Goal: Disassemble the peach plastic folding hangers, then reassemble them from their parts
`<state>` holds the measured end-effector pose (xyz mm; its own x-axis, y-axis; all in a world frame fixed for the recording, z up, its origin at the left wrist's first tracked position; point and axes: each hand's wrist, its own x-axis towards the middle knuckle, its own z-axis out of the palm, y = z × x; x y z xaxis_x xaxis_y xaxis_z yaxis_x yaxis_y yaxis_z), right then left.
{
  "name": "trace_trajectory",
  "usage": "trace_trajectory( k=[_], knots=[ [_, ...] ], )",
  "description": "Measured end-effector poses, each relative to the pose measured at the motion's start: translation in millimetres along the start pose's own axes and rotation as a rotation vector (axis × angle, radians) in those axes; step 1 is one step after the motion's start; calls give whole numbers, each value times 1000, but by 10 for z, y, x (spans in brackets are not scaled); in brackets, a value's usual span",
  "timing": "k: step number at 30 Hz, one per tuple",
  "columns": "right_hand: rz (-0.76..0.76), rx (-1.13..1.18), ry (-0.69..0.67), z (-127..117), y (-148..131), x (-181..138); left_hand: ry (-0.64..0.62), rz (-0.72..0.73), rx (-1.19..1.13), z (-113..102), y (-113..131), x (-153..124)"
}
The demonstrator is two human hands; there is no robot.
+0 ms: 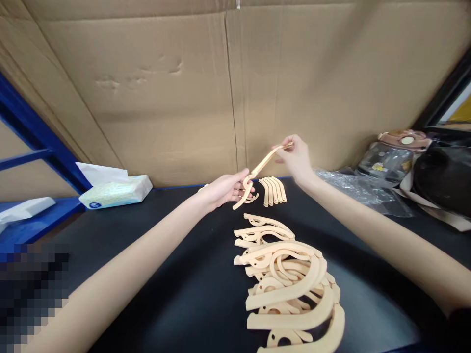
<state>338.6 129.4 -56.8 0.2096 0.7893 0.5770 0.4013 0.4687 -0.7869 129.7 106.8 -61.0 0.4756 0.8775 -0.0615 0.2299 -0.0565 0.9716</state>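
Between my two hands is a beige folding clothes hanger [267,162], slanting up to the right. My left hand [228,190] has its thumb and fingers closed around the hanger's middle joint, and one arm of it hangs down past the fingers. The upper end of the other arm is pinched in my right hand [296,158]. Just below and between the hands lies a neat row of several curved hanger arms [272,191]. Nearer to me is a loose heap of beige hanger pieces [290,279], overlapping one another. A small beige piece is partly hidden behind my left hand.
A tissue pack [117,192] lies at the left on the black tabletop [176,274]. Crumpled clear plastic [353,189], a transparent bottle [386,159] and a black bag [443,181] are at the right. A cardboard wall [165,98] closes off the back.
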Motion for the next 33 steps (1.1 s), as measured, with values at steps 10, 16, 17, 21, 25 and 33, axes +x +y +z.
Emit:
trace_trajectory(
  k=[10,16,17,21,25,33],
  knots=[
    [-644,-1015,-415,65,-244,-302,137,47,-73,67,101,-70],
    [-495,-965,-501,200,-296,-383,197,52,81,201,98,-96],
    [-463,-944,-506,222,-290,-372,239,73,114,236,75,-99],
    [-316,-839,-549,211,-186,-225,357,174,243,303,-14,-95],
    [-197,-824,-434,-11,-11,-58,371,95,360,22,-63,-15],
    [-284,-966,-299,-484,225,-249,499,-141,737,-843,-397,17]
  ],
)
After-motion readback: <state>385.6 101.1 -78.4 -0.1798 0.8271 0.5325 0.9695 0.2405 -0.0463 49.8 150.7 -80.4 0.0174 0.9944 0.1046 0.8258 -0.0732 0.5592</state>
